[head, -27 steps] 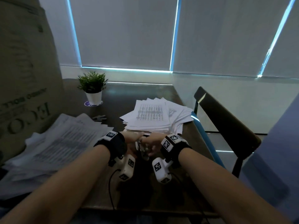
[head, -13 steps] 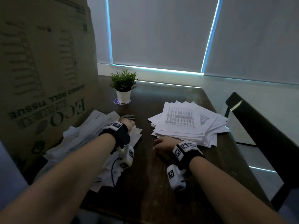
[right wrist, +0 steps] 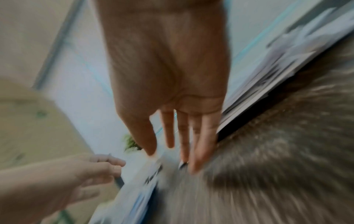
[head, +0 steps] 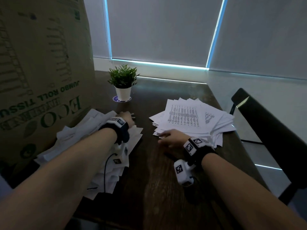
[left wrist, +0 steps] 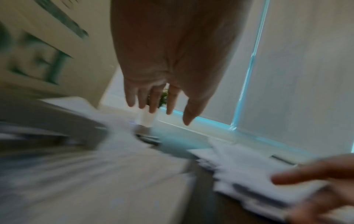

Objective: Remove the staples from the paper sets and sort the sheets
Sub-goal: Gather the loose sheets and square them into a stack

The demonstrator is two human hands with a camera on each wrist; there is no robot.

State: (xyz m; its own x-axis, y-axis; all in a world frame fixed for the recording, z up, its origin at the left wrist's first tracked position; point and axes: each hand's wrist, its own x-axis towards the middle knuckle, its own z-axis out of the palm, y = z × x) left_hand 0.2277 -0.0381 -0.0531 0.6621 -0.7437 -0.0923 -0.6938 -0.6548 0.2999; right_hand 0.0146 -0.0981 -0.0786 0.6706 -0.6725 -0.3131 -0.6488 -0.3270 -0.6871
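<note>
A: Where are the papers relative to the fingers?

B: The left hand [head: 127,120] reaches over the far end of the crumpled paper pile [head: 86,135], fingers [left wrist: 153,98] straight and slightly spread, holding nothing. A small dark tool lies on the wooden table [head: 149,188] just past them; too blurred to name.

A: And the right hand [head: 171,138]?

B: Fingers [right wrist: 203,136] straight, close together, fingertips at the near edge of the fanned printed stack [head: 191,118].

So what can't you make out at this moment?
- Left hand: head view hides its fingertips behind its wrist band; left wrist view too blurred to show contact.
- Small dark item beyond it: too small to identify.
- Printed sheets: text too small.
- Staples: none discernible in any view.
</note>
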